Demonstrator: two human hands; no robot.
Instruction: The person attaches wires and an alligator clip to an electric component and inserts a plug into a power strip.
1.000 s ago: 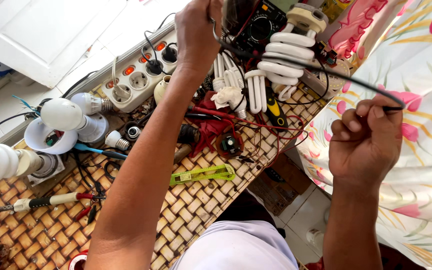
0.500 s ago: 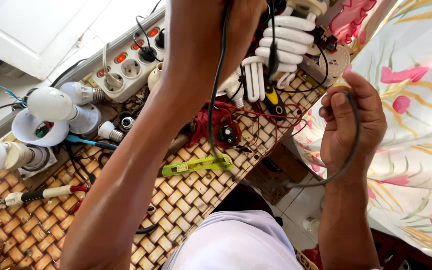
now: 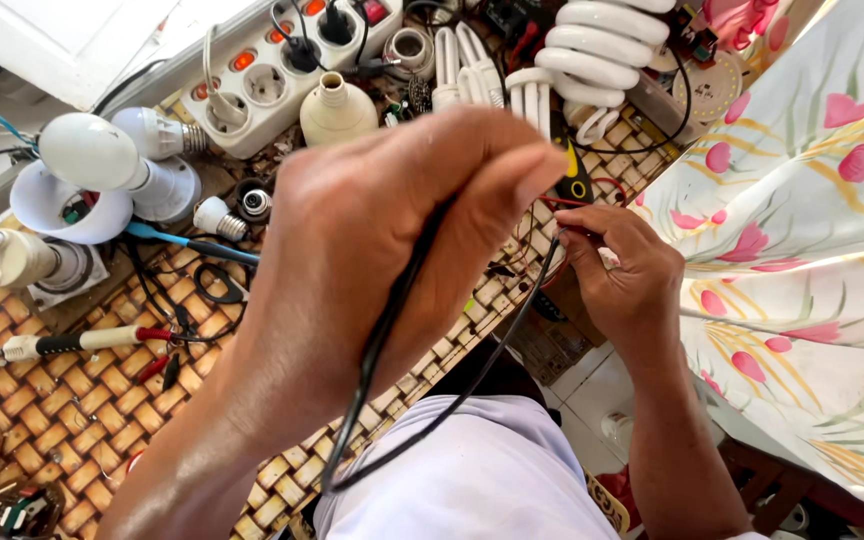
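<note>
— Looking at the hands first: how are they held?

— The left hand (image 3: 392, 250) is seen closed into a loose fist, raised close to the camera, and a thin black cable (image 3: 392, 330) is gripped in it. The cable is led out below the fist, looped down over the pale shirt (image 3: 482, 480) and carried up to the right hand (image 3: 622, 270). That hand is curled shut, and the cable's far end is pinched at its fingertips (image 3: 577, 225), just over the edge of the woven table (image 3: 62, 400).

— What is hidden or unclear?

— The left fingertips are turned away, so the grip itself cannot be seen. Much of the table's middle is blocked by the fist. What sits at the cable's tip cannot be made out.

— And the cable itself?

— It is seen as slim, dark and glossy, hanging in one slack loop between the two hands. White spiral lamps (image 3: 592, 50) and a power strip (image 3: 272, 80) are laid behind it.
</note>
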